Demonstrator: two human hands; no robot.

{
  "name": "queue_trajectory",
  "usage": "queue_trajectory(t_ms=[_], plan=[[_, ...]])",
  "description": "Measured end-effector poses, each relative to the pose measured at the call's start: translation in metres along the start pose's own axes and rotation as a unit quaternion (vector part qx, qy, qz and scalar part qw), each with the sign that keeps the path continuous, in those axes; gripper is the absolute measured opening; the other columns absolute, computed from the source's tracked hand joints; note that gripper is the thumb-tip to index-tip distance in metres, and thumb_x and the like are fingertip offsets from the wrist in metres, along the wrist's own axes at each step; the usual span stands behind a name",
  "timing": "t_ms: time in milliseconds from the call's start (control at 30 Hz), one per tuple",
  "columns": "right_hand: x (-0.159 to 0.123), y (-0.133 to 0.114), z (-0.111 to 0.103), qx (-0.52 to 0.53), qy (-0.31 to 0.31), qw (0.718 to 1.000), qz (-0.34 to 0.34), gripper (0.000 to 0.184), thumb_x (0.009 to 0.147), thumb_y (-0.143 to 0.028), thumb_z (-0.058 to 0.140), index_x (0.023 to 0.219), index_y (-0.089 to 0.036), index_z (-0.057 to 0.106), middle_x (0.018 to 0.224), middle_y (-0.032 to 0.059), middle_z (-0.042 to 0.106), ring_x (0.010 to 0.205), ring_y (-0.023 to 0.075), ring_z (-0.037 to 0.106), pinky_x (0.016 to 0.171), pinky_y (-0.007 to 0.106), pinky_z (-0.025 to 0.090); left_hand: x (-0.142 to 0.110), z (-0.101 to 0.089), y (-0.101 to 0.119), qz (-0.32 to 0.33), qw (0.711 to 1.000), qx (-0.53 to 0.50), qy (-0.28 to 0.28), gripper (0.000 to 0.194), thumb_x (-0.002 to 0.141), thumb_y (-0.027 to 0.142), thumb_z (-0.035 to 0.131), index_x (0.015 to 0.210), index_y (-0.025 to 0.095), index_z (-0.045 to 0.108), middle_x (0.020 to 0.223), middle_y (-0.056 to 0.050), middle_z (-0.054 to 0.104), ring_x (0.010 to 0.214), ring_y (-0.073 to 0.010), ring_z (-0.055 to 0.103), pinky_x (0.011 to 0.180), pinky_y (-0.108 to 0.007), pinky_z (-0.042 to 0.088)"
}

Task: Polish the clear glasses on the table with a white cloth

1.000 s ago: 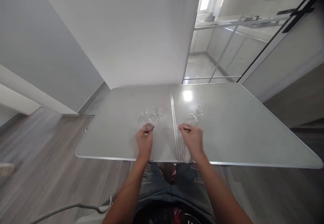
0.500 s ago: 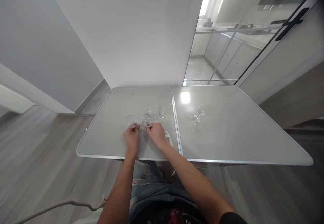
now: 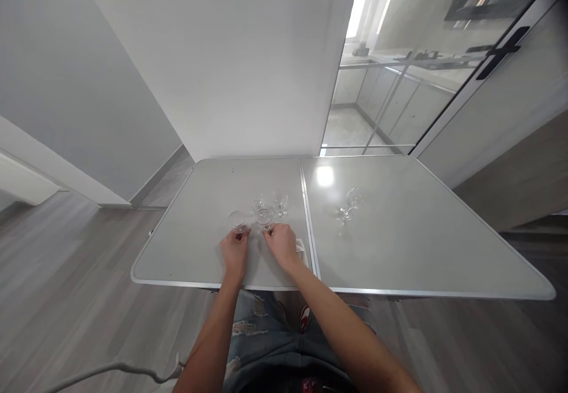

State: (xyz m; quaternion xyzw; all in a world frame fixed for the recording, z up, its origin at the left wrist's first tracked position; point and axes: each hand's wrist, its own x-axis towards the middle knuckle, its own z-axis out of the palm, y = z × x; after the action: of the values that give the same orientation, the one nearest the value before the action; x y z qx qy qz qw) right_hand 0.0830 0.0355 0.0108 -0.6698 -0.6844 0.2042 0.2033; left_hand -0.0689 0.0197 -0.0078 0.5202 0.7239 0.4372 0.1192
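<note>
My left hand (image 3: 235, 251) is closed on the lower part of a clear stemmed glass (image 3: 238, 220), which stands upright at the left of the group. Beside it, my right hand (image 3: 281, 245) pinches the base of a second stemmed glass (image 3: 264, 217). Two more glasses, one at the back left (image 3: 258, 202) and one at the back right (image 3: 280, 200), stand just behind. Under my right wrist lies a white cloth (image 3: 302, 252), partly covered by the arm.
Another clear glass (image 3: 350, 205) lies tipped on the right half of the grey folding table (image 3: 408, 245). A metal seam (image 3: 307, 221) divides the tabletop. A white wall and a glass sliding door border its far edge. A cable runs at lower left.
My right hand came across the seam from the right half to the left, with a glass and the cloth. My left hand shifted left with its glass, then slightly back right.
</note>
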Motion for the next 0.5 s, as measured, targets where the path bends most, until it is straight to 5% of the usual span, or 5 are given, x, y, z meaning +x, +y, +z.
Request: queue_trajectory(t_ms=[233,333,400,500], plan=[[-0.002,-0.004,-0.003,0.013,-0.007,1.0,0.011,0.02,0.09,-0.036,0.061,0.091,-0.022,0.075,0.087,0.0091,0.076,0.081,0.0236,0.071,0.068,0.027,0.045,0.001,0.001,-0.002,-0.005,1.0,0.001,-0.007,0.027,0.084,0.038,0.065,0.099,0.018,0.076,0.093,-0.009,0.078,0.082,-0.0235,0.074,0.079,-0.033,0.056],[-0.01,0.004,-0.008,0.038,0.01,0.999,0.014,0.026,0.085,-0.036,0.069,0.107,-0.023,0.072,0.086,0.0066,0.076,0.082,0.023,0.071,0.068,0.027,0.045,0.001,-0.001,-0.001,-0.012,1.0,0.01,-0.017,0.031,0.084,0.04,0.064,0.104,0.019,0.075,0.087,-0.007,0.077,0.076,-0.0217,0.072,0.075,-0.031,0.054],[-0.018,0.022,-0.016,0.068,0.035,0.997,0.018,0.034,0.082,-0.036,0.072,0.114,-0.024,0.07,0.083,0.0037,0.075,0.08,0.0218,0.071,0.068,0.027,0.044,0.0,-0.005,0.002,-0.019,0.999,0.021,-0.028,0.035,0.083,0.041,0.064,0.109,0.02,0.072,0.08,-0.004,0.075,0.071,-0.0201,0.069,0.072,-0.03,0.052],[-0.026,0.071,-0.042,0.109,0.098,0.987,0.067,0.023,0.084,-0.041,0.066,0.098,-0.024,0.072,0.076,0.0012,0.073,0.072,0.0194,0.069,0.069,0.027,0.044,-0.007,-0.012,0.006,-0.011,0.998,0.062,-0.005,0.038,0.082,0.044,0.065,0.111,0.019,0.068,0.08,-0.003,0.07,0.071,-0.0195,0.065,0.072,-0.029,0.048]])
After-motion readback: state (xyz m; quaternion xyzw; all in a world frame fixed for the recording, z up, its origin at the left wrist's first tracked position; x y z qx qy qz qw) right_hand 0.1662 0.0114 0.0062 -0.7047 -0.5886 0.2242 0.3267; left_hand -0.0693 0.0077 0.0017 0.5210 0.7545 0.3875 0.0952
